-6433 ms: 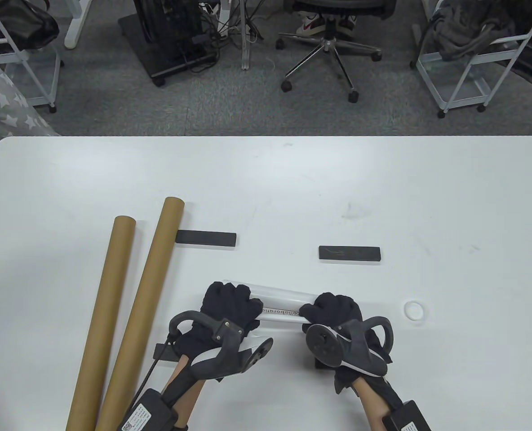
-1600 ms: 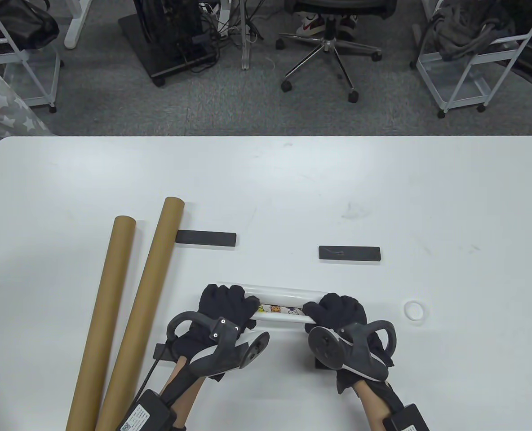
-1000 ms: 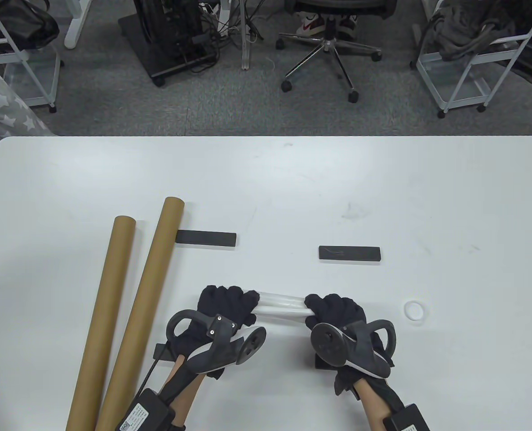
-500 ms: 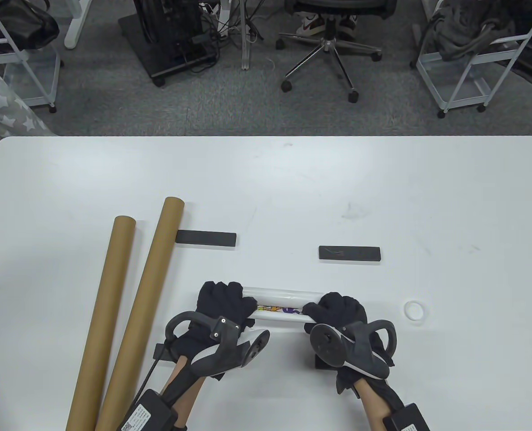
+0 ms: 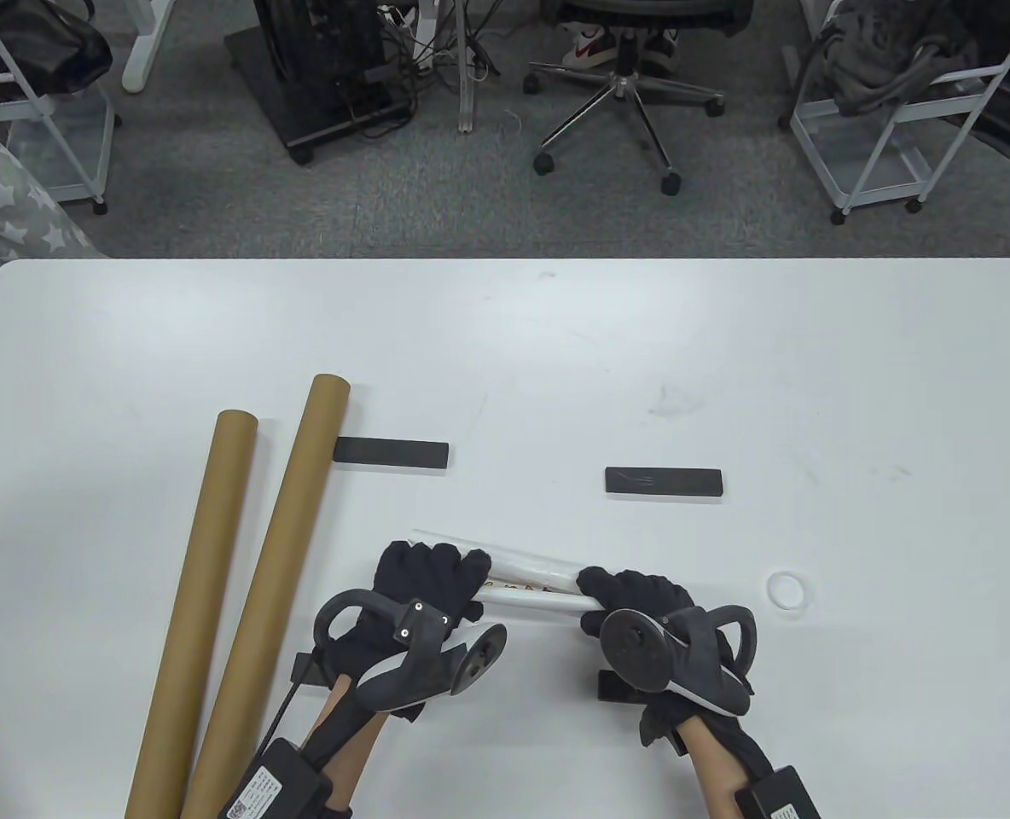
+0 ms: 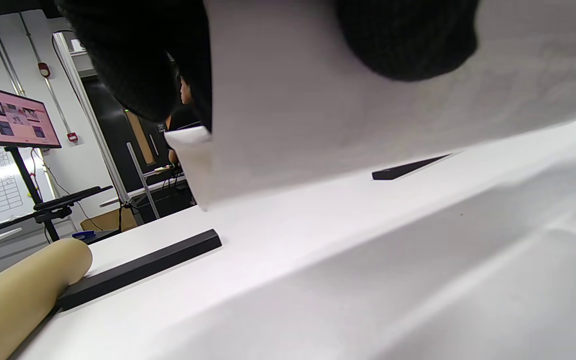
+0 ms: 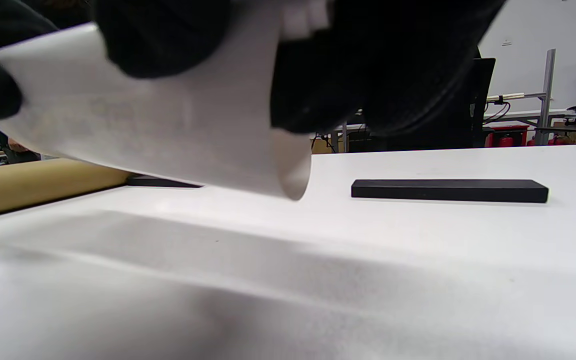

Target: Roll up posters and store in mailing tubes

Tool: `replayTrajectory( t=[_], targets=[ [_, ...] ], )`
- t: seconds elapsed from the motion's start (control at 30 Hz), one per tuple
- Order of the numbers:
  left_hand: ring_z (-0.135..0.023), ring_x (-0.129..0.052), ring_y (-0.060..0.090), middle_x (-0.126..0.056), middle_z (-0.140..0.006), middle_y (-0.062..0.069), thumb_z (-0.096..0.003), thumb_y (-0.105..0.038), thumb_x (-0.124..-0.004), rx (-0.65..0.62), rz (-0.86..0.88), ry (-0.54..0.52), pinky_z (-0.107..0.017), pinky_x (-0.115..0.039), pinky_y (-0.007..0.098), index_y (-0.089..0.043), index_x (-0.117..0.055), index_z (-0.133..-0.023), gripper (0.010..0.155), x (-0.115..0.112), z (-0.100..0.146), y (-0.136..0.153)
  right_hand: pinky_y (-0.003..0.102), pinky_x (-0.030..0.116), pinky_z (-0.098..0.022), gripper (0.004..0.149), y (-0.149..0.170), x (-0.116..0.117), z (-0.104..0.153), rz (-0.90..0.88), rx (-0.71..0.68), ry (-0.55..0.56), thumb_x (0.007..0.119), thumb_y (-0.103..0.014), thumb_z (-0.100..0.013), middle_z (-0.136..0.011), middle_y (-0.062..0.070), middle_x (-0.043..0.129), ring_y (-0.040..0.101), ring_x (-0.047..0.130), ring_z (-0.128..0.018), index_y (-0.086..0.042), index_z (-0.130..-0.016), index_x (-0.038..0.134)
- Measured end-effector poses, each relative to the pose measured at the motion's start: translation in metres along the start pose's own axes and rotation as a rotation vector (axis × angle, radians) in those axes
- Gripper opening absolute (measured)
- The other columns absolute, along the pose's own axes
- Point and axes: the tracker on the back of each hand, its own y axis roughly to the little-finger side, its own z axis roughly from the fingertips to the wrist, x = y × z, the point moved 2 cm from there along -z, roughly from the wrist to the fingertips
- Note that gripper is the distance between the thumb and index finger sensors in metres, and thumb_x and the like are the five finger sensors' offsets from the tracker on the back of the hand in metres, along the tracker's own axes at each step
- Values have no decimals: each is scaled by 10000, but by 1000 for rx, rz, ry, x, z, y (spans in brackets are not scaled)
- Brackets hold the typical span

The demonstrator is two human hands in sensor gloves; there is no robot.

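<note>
Two hands hold one rolled poster (image 5: pixel 526 580) near the front of the white table (image 5: pixel 556 358) in the table view. The left hand (image 5: pixel 424 589) wraps its fingers around the left end of the roll. The right hand (image 5: pixel 641 601) wraps around the right end. The roll slants a little, with its left end farther back. Two brown tubes (image 5: pixel 240 589) lie side by side on the left, well apart from the poster. The first black bar (image 5: pixel 391 452) touches the nearer tube. The second black bar (image 5: pixel 664 482) lies behind the right hand. A small white ring (image 5: pixel 788 589) sits to the right of that hand.

From the left wrist, dark fingers (image 6: pixel 138 65) curl over the white poster (image 6: pixel 343 110), which is lifted above the table (image 6: pixel 368 280). A tube end (image 6: pixel 23 285) touches a black bar (image 6: pixel 140 270).

From the right wrist, dark fingers (image 7: pixel 368 65) grip the poster (image 7: pixel 168 135), and its open end hangs above the table (image 7: pixel 288 280). A black bar (image 7: pixel 449 190) lies behind it.
</note>
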Motion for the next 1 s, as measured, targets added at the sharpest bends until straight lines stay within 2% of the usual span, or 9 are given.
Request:
replayTrajectory(
  t=[0.13,0.2,0.27,0.37,0.43,0.53,0.73,0.87,1.0],
  targets=[
    [-743,-961,157,-875,-855,-105,-491,-470,-639,1,3,-6,-755,-760,509,-332,-677,-1053,580,0,-1,0,668,683,-635,540,-1,-2,0,-71,-11,-9,608,-322,-527,-861,121,753,360,819,-650,-140,-1035,579],
    [-722,-941,159,-859,-848,-91,-493,-471,-625,1,34,-5,-758,-750,517,-328,-654,-1057,582,0,0,2,659,686,-639,583,-1,-2,-1,-74,-6,-16,680,-381,-508,-836,105,750,337,813,-622,-142,-1030,574],
    [-681,-935,156,-862,-811,-102,-481,-494,-679,3,48,-28,-756,-750,515,-330,-658,-1048,590,2,1,3,643,708,-635,601,-1,-1,-1,-33,0,-20,730,-391,-482,-810,75,759,309,823,-596,-157,-1014,580],
    [-651,-947,137,-874,-779,-121,-462,-501,-734,0,10,-63,-747,-774,499,-361,-661,-1024,583,5,2,2,638,719,-630,561,-2,-1,-1,-50,0,-7,737,-352,-485,-795,68,767,303,830,-584,-164,-995,597],
    [-649,-947,144,-869,-781,-121,-465,-489,-747,7,35,-69,-747,-773,502,-399,-568,-1050,618,6,2,2,639,725,-621,534,-2,-1,-1,-69,-7,-6,726,-330,-497,-788,74,772,308,831,-577,-160,-989,607],
    [-649,-942,154,-864,-789,-115,-470,-474,-756,16,66,-69,-747,-770,509,-414,-539,-1046,618,6,1,4,642,724,-616,510,-1,-2,-1,-91,-5,-3,712,-311,-512,-788,83,770,319,826,-575,-155,-987,612],
    [-663,-945,168,-865,-807,-97,-481,-452,-753,24,98,-48,-741,-773,521,-380,-706,-944,471,2,-1,4,662,700,-627,474,-2,1,-1,-92,-13,15,679,-280,-523,-832,104,761,353,819,-614,-174,-982,626],
    [-766,-911,188,-812,-917,-62,-481,-452,-748,17,71,-44,-755,-748,528,-384,-753,-931,455,0,-1,2,682,644,-651,451,0,3,-2,-63,15,24,718,-307,-483,-966,180,652,408,765,-727,-220,-925,740],
    [-800,-884,203,-784,-947,-53,-475,-463,-750,32,56,-26,-764,-729,541,-390,-789,-944,477,3,-2,6,657,678,-646,518,0,2,-3,-110,6,12,728,-318,-475,-866,110,718,361,802,-684,-197,-978,698]
  ],
)
